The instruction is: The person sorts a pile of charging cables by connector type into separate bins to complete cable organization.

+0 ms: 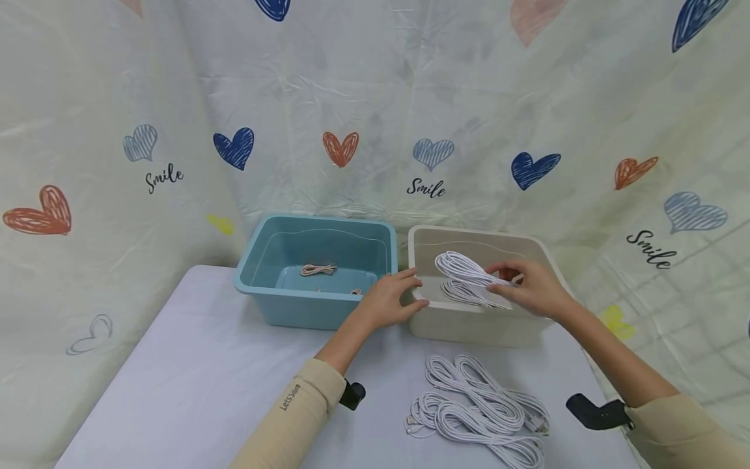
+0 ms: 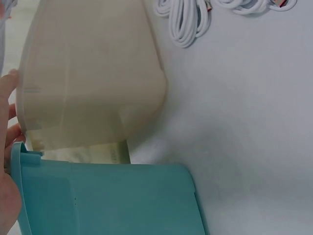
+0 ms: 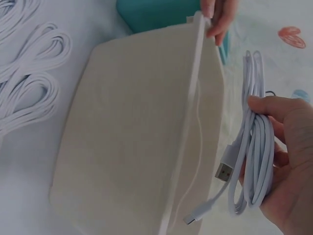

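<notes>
My right hand (image 1: 505, 277) holds a coiled white USB cable (image 1: 463, 267) just above the beige bin (image 1: 469, 329); in the right wrist view the bundle (image 3: 257, 147) lies across my curled fingers (image 3: 274, 105), its plugs hanging loose. A second white coil (image 1: 465, 294) lies inside that bin. My left hand (image 1: 413, 291) grips the beige bin's near left corner, thumb outside and fingers over the rim (image 3: 198, 58). The blue bin (image 1: 293, 312) stands right beside it, with pink cables (image 1: 319, 268) on its floor.
Several white cable coils (image 1: 480, 410) lie loose on the pale table (image 1: 205, 378) in front of the beige bin. The two bins stand side by side at the table's far edge, against a heart-printed cloth backdrop (image 1: 375, 130).
</notes>
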